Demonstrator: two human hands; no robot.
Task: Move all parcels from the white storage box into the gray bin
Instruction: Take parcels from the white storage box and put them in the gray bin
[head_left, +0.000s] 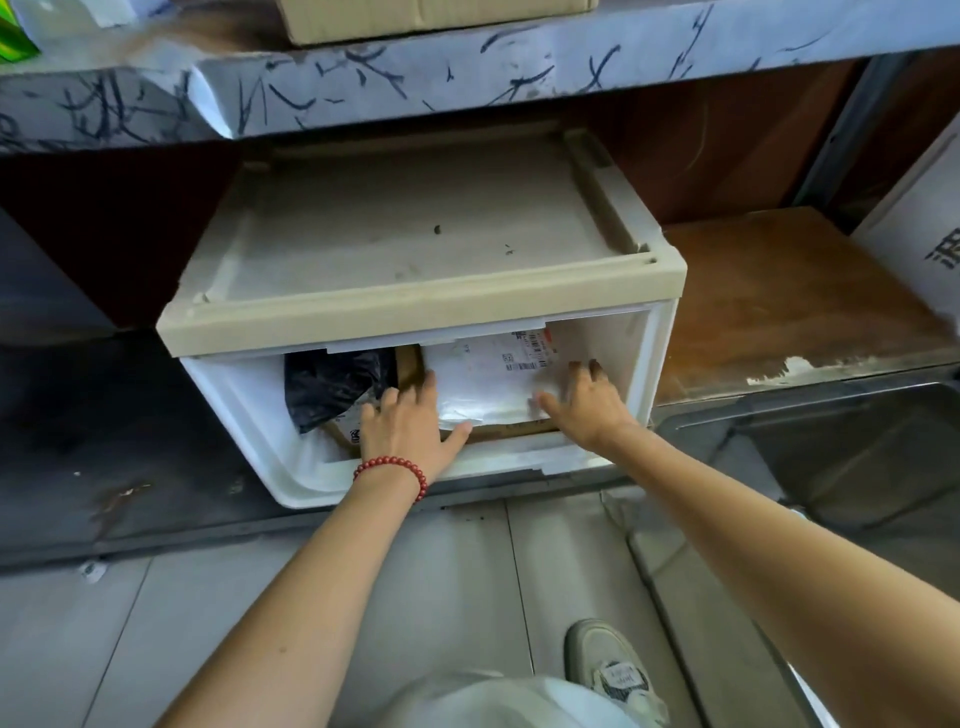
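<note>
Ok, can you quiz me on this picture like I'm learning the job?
1. True or false: the left hand and the right hand both reach into the white storage box.
2. Which wrist wears the red bead bracelet? A) left B) right C) neither
3. Fill in: the bagged parcel left of the white parcel is ___ in colour.
Key: 1 true; 2 A; 3 black.

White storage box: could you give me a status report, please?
Left hand, right hand touching white parcel. Black parcel beside it, inside box. Nothing blocking.
</note>
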